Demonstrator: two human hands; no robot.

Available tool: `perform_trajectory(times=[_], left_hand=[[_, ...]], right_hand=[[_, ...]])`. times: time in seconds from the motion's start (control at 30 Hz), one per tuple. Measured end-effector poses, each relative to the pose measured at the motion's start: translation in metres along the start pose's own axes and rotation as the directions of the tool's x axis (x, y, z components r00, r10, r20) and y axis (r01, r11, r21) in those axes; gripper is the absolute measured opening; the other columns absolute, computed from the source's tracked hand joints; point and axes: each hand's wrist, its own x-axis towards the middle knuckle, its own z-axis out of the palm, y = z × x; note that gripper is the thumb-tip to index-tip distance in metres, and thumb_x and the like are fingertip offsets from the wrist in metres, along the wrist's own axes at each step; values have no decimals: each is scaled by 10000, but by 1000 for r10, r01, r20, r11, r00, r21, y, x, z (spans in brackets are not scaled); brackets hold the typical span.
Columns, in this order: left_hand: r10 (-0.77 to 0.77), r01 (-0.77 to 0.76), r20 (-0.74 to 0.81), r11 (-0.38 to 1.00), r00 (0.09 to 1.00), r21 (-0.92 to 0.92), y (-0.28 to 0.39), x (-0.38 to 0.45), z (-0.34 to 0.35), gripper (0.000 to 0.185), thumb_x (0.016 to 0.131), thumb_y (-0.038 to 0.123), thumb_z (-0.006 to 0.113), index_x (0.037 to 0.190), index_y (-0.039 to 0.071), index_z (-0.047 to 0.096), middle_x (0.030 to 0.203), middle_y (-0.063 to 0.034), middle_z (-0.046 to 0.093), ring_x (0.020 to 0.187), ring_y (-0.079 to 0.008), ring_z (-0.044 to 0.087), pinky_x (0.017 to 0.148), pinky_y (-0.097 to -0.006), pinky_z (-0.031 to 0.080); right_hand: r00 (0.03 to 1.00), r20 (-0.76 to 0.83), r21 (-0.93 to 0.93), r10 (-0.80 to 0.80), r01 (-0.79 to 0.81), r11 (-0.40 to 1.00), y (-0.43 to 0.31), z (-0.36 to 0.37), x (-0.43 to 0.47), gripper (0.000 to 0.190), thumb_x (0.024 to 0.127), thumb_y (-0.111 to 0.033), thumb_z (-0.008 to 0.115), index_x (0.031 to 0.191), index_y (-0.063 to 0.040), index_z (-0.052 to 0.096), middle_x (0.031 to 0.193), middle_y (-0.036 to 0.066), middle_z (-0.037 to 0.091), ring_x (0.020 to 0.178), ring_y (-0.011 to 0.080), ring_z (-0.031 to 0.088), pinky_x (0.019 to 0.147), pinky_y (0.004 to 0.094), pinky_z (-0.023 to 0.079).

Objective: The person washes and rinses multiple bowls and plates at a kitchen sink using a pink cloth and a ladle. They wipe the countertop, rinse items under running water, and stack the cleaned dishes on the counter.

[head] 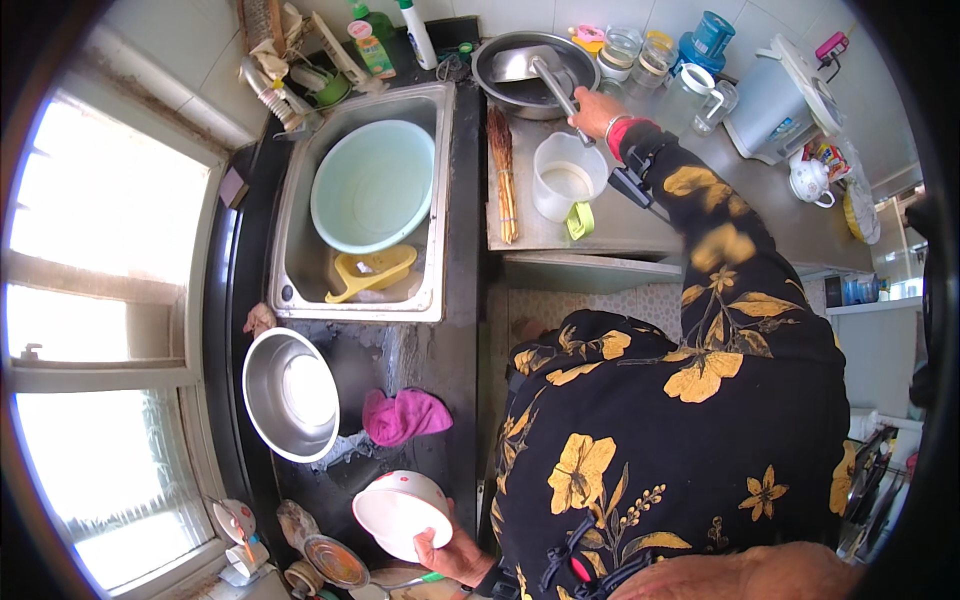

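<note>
At the lower middle, my left hand [454,551] grips a white bowl [401,514] with small red flowers on its outside. The bowl is tilted, its mouth turned toward the window side, and my thumb lies over the rim. My right hand [596,112] reaches to the far worktop and holds the handle of a large metal ladle [551,82]. The ladle's head rests over or in a round metal basin [484,71]; contact is unclear. Below that hand stands a clear plastic jug [547,161] with a green handle and some pale contents.
A steel sink [448,150] holds a pale green basin [375,187] and a yellow plastic scoop [375,270]. On the black counter sit a metal bowl [300,397] and a pink cloth [405,416]. A bundled whisk brush [504,176] and a water dispenser [780,101] stand on the worktop.
</note>
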Motion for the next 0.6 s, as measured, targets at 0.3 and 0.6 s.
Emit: perform_trajectory(times=[0.3,0.6], left_hand=[[-59,54,149,998,987,41,-2,35,31,698,727,81,575,1387,-33,378,1305,-212,527,1143,-363,568,862,-495,547],[-85,79,192,996,978,39,3,48,37,690,725,75,562,1382,-40,386,1268,-212,559,1116,-355,588,866,-494,550]], right_hand=[[964,-267,152,-4,46,987,32,17,-8,393,863,-271,559,1179,-72,436,941,280,653,889,454,635,794,539,486],[846,-510,437,153,102,893,28,-17,-48,391,878,-290,566,1217,-129,459,910,265,660,841,481,619,746,529,479]])
